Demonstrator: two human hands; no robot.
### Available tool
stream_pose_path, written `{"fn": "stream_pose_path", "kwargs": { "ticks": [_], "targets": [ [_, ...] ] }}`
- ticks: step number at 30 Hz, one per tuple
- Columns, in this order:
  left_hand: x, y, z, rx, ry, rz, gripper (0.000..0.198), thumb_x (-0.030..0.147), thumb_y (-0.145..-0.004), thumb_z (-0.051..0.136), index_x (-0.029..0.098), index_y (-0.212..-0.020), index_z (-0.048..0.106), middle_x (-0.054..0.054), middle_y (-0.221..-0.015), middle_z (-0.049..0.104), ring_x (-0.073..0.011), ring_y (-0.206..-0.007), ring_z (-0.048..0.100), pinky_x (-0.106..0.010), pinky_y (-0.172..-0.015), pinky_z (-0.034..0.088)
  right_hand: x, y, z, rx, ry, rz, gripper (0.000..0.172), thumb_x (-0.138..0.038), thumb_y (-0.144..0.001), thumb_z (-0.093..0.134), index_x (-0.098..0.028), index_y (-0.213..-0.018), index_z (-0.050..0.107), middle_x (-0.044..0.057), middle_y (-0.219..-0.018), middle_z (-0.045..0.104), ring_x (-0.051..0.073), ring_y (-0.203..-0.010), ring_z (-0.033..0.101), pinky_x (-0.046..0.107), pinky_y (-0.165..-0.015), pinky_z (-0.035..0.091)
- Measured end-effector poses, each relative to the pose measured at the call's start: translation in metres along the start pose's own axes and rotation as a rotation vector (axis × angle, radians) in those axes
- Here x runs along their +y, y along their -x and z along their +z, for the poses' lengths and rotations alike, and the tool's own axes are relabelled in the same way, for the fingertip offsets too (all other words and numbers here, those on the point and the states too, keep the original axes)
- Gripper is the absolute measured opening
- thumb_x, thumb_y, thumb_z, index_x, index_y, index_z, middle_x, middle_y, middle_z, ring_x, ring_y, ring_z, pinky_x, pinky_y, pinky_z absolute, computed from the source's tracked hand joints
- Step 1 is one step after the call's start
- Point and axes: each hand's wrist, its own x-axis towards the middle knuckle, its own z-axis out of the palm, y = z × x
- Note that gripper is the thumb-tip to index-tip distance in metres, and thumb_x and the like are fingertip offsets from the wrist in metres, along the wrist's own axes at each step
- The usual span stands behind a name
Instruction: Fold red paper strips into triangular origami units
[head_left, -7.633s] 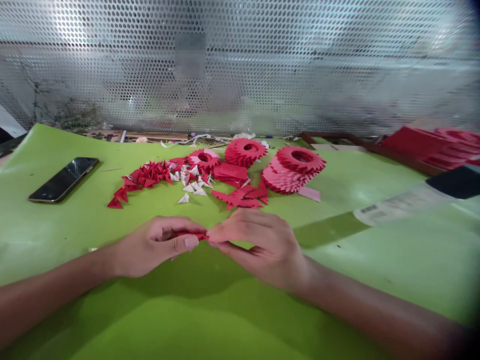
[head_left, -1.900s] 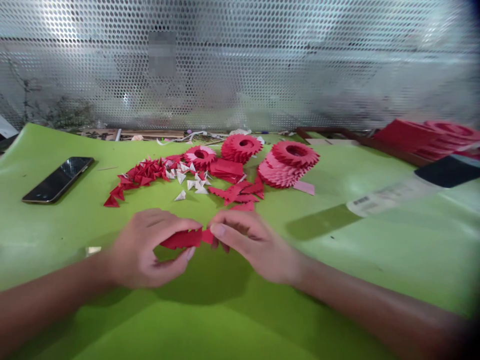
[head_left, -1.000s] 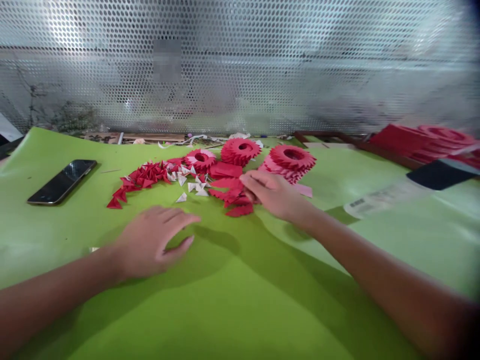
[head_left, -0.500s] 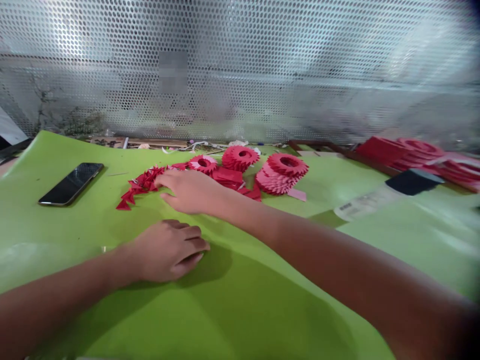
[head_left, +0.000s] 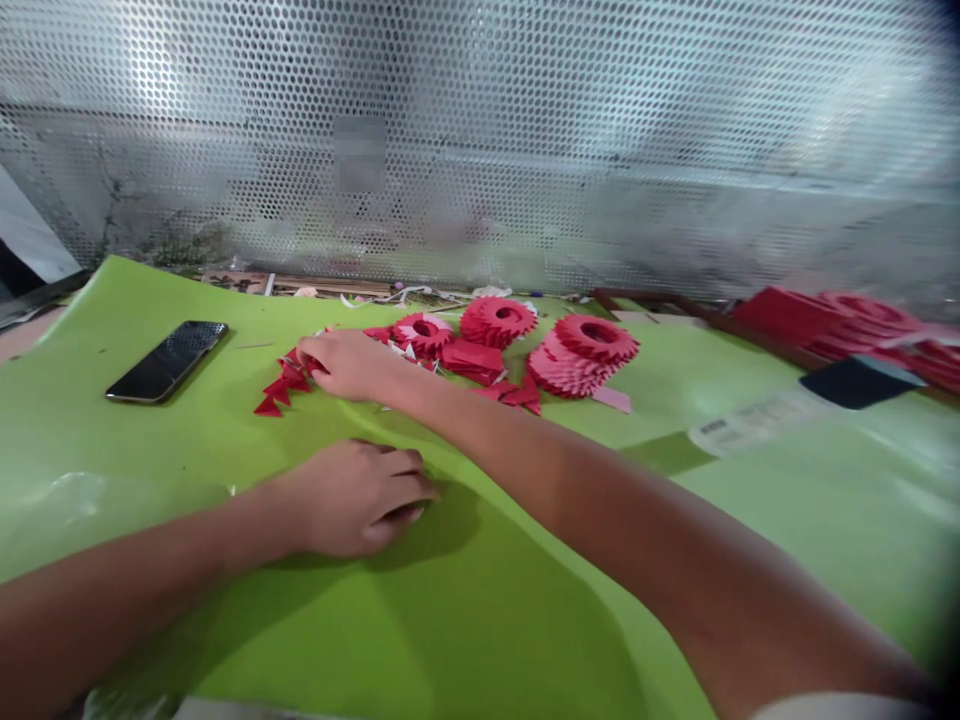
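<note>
R hand [head_left: 346, 365] reaches across the body, its fingertips [head_left: 309, 350] at the loose folded red paper triangles [head_left: 279, 392]; cannot tell whether they are closed on a unit or only touching. L hand [head_left: 358, 500] rests on the glossy green sheet [head_left: 525, 640], fingers loosely curled, well apart from R hand, nothing visible in it. Status: many units already built into toothed, hollow-centred forms: 1 pale-centred red ring [head_left: 422, 335], 1 thick red ring [head_left: 499, 321], 1 stack of pinkish-red rings [head_left: 581, 355]. Still loose: the triangles, plus flat red paper rectangles [head_left: 472, 360] piled between rings. More red paper stock [head_left: 825, 325] lies blurred at R edge of view. Smartphone [head_left: 166, 360] lies glass up on sheet, L of view; perforated metal screen [head_left: 525, 150] stands behind
</note>
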Motion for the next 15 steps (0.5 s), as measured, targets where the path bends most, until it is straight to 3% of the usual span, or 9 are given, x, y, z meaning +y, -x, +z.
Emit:
{"fn": "stream_pose_path", "kwargs": {
  "ticks": [3, 6, 10, 13, 15],
  "targets": [
    [0.0, 0.0, -0.001, 0.013, 0.009, -0.001, 0.024, 0.023, -0.094, 0.052, 0.021, -0.114, 0.066, -0.005, -0.101, 0.07, -0.0195, -0.077, 0.067, -0.033, -0.072, 0.053, 0.001, 0.018, -0.017, 0.062, -0.086, 0.003, 0.017, -0.012, -0.091, 0.049, -0.016, -0.1, 0.062, 0.006, -0.095, 0.07, 0.016, -0.08, 0.058, 0.027, -0.066, 0.034],
    [0.0, 0.001, -0.002, 0.011, 0.013, -0.006, 0.023, 0.022, -0.094, 0.052, 0.021, -0.113, 0.066, -0.004, -0.096, 0.068, -0.0188, -0.076, 0.066, -0.032, -0.072, 0.053, -0.001, 0.054, -0.04, 0.158, -0.324, 0.067, 0.012, -0.015, -0.089, 0.055, -0.017, -0.095, 0.064, 0.002, -0.092, 0.07, 0.013, -0.078, 0.059, 0.026, -0.067, 0.037],
    [0.001, 0.002, -0.003, -0.005, 0.004, -0.018, 0.022, 0.022, -0.094, 0.053, 0.022, -0.112, 0.066, -0.003, -0.095, 0.068, -0.0187, -0.075, 0.065, -0.033, -0.072, 0.053, -0.001, 0.116, -0.06, 0.089, -0.461, 0.209, 0.008, -0.023, -0.089, 0.061, -0.019, -0.094, 0.066, 0.0, -0.087, 0.069, 0.011, -0.068, 0.058, 0.026, -0.064, 0.039],
    [0.001, 0.002, -0.003, 0.0, 0.007, -0.012, 0.023, 0.022, -0.094, 0.053, 0.022, -0.113, 0.067, -0.004, -0.1, 0.07, -0.0184, -0.078, 0.066, -0.032, -0.071, 0.053, 0.003, 0.151, -0.058, -0.052, -0.481, 0.32, 0.012, -0.031, -0.089, 0.065, -0.021, -0.094, 0.068, -0.002, -0.076, 0.066, 0.008, -0.053, 0.047, 0.024, -0.053, 0.033],
    [0.001, 0.001, -0.003, 0.015, 0.006, -0.009, 0.023, 0.021, -0.093, 0.053, 0.021, -0.112, 0.068, -0.005, -0.101, 0.071, -0.018, -0.077, 0.066, -0.031, -0.068, 0.052, 0.007, 0.165, -0.051, -0.046, -0.498, 0.355, 0.016, -0.036, -0.09, 0.065, -0.021, -0.093, 0.068, -0.003, -0.072, 0.065, 0.008, -0.05, 0.043, 0.025, -0.051, 0.032]
  ]
}}
